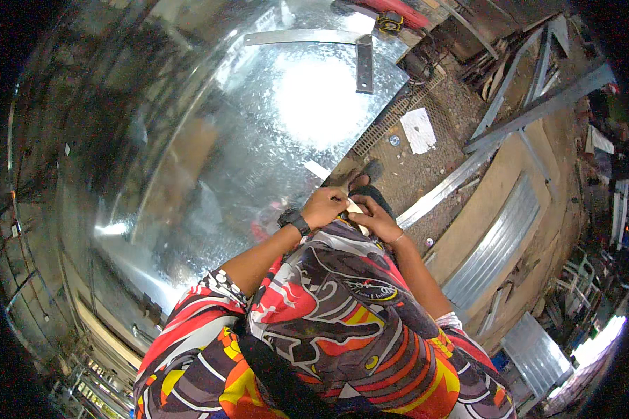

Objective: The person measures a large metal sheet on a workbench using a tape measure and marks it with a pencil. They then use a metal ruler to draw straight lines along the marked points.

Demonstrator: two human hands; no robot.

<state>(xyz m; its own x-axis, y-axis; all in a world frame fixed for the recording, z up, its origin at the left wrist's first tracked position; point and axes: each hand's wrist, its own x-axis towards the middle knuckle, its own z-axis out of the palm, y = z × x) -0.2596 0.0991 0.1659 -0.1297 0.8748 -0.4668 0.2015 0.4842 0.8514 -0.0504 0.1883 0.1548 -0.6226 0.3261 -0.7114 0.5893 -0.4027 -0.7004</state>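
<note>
My left hand point(323, 207), with a black watch on the wrist, and my right hand point(376, 219) meet in front of my chest, both closed on a small pale folded piece point(355, 208) held between the fingers. What the piece is cannot be made out. Beneath and to the left spreads a large shiny galvanised metal sheet point(258, 140). A small pale strip point(317, 170) lies on the sheet near its edge, just above my left hand.
A metal square point(342, 42) lies at the sheet's far end. To the right are a dirt floor, a white paper point(418, 130), long metal channels point(531, 105), a corrugated panel point(493, 244) and stacked scrap.
</note>
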